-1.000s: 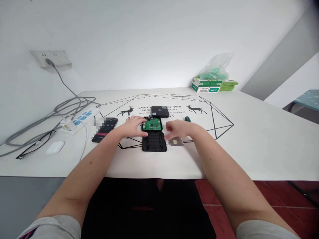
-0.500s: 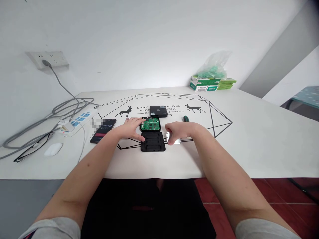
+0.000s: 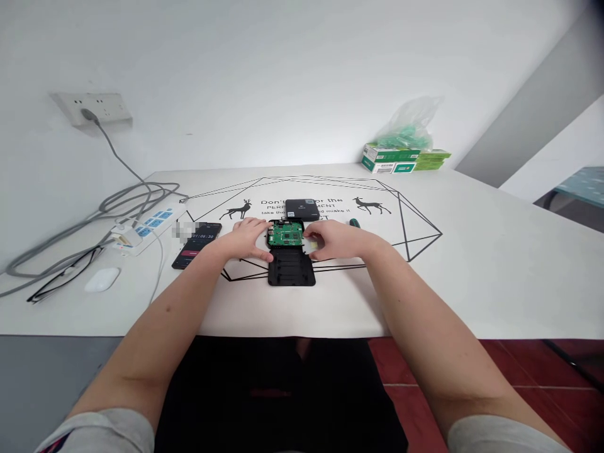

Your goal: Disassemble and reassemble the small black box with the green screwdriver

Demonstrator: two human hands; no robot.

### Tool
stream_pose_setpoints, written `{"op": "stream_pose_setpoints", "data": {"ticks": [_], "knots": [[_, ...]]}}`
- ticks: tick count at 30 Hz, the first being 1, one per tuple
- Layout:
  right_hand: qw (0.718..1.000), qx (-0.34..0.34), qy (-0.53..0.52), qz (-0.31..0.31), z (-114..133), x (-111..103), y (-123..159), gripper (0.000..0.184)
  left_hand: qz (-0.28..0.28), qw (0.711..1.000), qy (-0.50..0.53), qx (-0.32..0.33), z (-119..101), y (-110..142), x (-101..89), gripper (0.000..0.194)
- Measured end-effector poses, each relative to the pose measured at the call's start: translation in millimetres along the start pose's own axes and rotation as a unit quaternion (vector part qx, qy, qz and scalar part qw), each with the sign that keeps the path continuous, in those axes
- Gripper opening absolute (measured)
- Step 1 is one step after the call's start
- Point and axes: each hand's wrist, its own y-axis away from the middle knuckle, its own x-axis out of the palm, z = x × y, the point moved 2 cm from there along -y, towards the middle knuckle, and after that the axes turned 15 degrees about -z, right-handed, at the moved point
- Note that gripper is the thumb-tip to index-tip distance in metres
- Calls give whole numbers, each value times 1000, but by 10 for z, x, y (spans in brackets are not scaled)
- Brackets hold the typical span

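A green circuit board [image 3: 285, 234] sits in a black plastic casing at the middle of the table. Directly in front of it lies a flat black cover [image 3: 291, 268] with ridges on its upward side. My left hand [image 3: 246, 240] is open at the casing's left edge, its fingertips at the board's upper left corner and its thumb by the cover. Closed on a thin silver metal plate [image 3: 309, 245], my right hand [image 3: 336, 240] is at the right side of the casing. My fingers partly hide the plate.
Behind the board lies a black box [image 3: 302, 209]. A green-handled tool [image 3: 354, 223] is beyond my right hand. On the left are a phone [image 3: 197, 245], power strip [image 3: 151, 229], glasses [image 3: 66, 275] and white earbud case [image 3: 102, 280]. Green-and-white boxes [image 3: 391, 157] stand far right.
My right hand has moved slightly left with the metal plate, bringing it up to the casing's right edge. My left hand stays at the casing's left side.
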Motion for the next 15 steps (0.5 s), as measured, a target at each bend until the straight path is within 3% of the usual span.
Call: {"op": "stream_pose_setpoints", "data": {"ticks": [4,9,15], "knots": [[994,-73,-75,-14,229,160,-11,35,-10,1000,-25,-8,10,-5,-13,101],[990,-124,-67,4,418,334,-29,30,-22,999,-40,-20,25,-8,-26,60],[990,-126,-55,9,389,353,-39,24,-53,998,-43,-16,82,-39,20,49]]}}
